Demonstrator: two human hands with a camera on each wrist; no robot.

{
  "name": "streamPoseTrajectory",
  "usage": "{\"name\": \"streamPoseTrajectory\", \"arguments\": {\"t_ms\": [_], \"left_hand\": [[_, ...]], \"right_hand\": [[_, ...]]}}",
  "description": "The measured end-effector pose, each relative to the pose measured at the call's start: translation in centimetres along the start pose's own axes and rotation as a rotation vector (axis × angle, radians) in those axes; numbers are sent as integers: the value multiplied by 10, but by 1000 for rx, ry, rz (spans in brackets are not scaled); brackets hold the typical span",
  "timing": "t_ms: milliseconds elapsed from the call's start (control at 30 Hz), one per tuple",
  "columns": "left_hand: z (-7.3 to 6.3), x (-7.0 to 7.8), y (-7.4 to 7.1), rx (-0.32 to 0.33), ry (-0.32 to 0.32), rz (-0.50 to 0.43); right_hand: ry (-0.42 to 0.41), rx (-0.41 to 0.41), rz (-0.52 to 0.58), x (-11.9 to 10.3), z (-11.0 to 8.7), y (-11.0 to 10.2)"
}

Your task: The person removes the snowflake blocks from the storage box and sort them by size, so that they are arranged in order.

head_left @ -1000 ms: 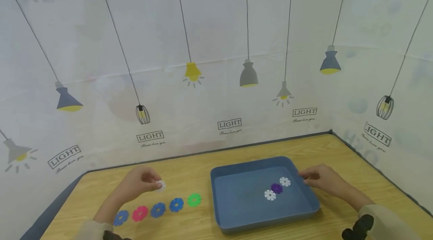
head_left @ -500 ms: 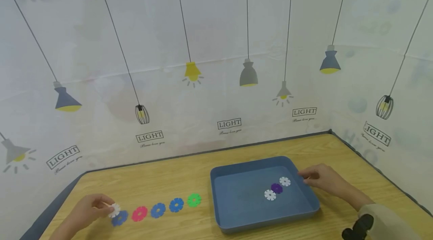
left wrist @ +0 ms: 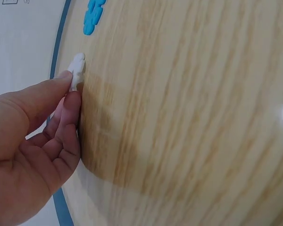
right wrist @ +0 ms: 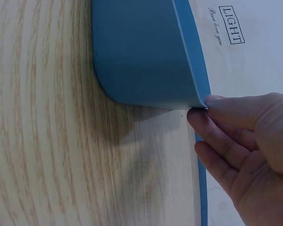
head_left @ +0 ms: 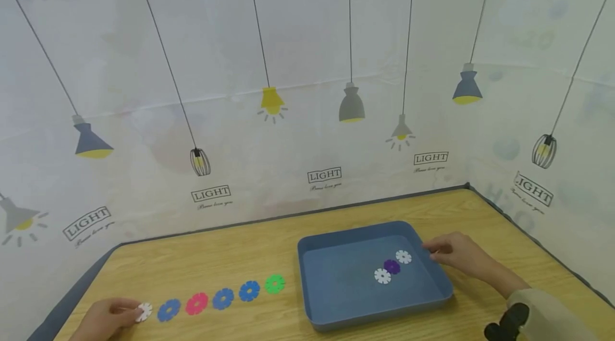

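Observation:
At the left end of a row of flower-shaped plastic discs, my left hand (head_left: 107, 319) pinches a white flower disc (head_left: 144, 312) close over the table. The left wrist view has the white disc (left wrist: 77, 70) edge-on between thumb and forefinger. To its right in the row lie a blue disc (head_left: 168, 310), a pink disc (head_left: 197, 303), two more blue ones and a green disc (head_left: 275, 284). My right hand (head_left: 461, 255) pinches the right rim of the blue tray (head_left: 379, 317); the right wrist view has thumb and fingers at the rim (right wrist: 201, 104).
Inside the tray lie two white discs, one the near white disc (head_left: 383, 276), and a purple disc (head_left: 392, 267). The wooden table (head_left: 230, 245) backs onto a white printed curtain (head_left: 288, 143) with lamp drawings, which also stands along the right side.
My left hand has carried the white disc left and toward me, past the blue disc, down to the row's left end. My right hand has stayed at the tray rim.

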State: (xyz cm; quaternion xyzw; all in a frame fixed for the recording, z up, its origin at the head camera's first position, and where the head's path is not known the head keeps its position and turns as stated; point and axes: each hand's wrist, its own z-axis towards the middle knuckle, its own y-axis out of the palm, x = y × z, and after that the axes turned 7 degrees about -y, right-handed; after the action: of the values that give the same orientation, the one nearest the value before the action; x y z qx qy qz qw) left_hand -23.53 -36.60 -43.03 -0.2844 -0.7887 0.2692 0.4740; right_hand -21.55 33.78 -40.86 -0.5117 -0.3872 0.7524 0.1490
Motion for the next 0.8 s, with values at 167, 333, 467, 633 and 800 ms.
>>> {"name": "streamPoseTrajectory", "arguments": {"t_ms": [167,333,467,633,800], "left_hand": [[3,-1,1,12,1,26],[1,0,3,34,30,46],[-1,1,3,35,17,38],[-1,1,3,39,21,39],[-1,0,3,40,35,48]], "right_hand": [[-7,2,-16,-2,1,0],[-6,2,-8,-2,1,0],[4,2,-9,-2,1,1],[10,4,-24,-3,1,0],[8,1,-28,-4,2,-1]]}}
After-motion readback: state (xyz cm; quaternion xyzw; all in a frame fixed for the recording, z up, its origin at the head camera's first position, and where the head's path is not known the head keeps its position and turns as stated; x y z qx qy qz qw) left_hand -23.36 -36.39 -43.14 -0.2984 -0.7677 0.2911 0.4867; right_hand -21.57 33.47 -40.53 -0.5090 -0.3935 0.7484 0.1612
